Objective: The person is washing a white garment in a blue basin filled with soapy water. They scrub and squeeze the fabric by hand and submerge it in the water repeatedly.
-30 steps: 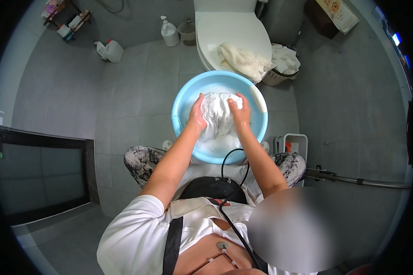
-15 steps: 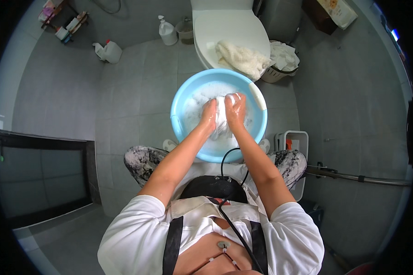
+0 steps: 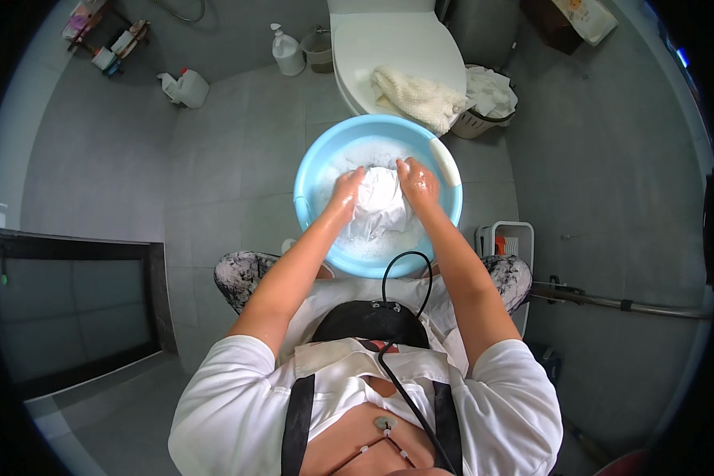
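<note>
A light blue basin (image 3: 312,163) of foamy water stands on the floor in front of me. Over the suds, a wet white cloth (image 3: 381,202) is stretched between my two hands, its lower part hanging toward the foam. My left hand (image 3: 346,190) is closed on the cloth's left upper edge. On the other side, my right hand (image 3: 419,181) pinches the right upper edge. Both hands are wet, with some foam on them. What kind of garment or cloth it is, I cannot make out.
Behind the basin is a white toilet (image 3: 401,44) with a cream knitted cloth (image 3: 416,97) on its lid. A basket of white cloths (image 3: 490,94) stands right of it. A pump bottle (image 3: 287,52) and a white jug (image 3: 186,88) are at the back left. A black cable (image 3: 408,254) loops near my right forearm.
My hands have moved apart. The white cloth, bunched between them before, is now spread out between them.
</note>
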A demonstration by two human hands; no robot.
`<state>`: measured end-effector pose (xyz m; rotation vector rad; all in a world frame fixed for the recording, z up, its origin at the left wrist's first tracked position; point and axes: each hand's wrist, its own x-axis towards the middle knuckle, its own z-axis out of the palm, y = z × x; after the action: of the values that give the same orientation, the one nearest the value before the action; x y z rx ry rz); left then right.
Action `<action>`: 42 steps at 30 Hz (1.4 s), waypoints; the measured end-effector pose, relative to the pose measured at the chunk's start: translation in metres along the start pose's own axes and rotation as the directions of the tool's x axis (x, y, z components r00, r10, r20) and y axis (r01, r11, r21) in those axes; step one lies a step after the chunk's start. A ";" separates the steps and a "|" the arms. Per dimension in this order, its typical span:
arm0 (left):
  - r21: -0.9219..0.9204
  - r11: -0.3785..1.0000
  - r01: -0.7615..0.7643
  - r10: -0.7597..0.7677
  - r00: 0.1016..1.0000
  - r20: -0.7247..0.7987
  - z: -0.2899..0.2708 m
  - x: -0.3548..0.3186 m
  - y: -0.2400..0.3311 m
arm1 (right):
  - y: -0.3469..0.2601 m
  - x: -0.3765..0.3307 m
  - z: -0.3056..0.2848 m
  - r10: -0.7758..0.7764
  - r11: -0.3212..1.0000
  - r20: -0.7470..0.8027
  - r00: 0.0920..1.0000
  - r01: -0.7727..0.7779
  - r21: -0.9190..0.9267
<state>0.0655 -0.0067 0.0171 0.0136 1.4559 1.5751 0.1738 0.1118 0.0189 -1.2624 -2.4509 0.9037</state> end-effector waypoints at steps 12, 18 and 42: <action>0.987 0.023 -0.161 0.053 0.986 0.159 -0.010 -0.009 -0.038 | -0.008 -0.025 0.020 -0.133 0.848 0.550 0.824 0.382 -0.367; 0.986 -0.005 -0.169 0.018 0.985 0.170 -0.021 0.024 -0.044 | 0.081 0.013 0.108 -0.174 0.774 0.578 0.797 0.473 -0.420; 0.032 0.979 -0.201 0.197 0.976 0.095 0.006 0.024 0.012 | -0.025 0.003 -0.010 -0.359 0.880 -0.018 0.933 0.345 0.327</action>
<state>0.0491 0.0147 0.0146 0.2604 1.4502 1.6816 0.1604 0.1075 0.0426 -0.6619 -2.3243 1.1730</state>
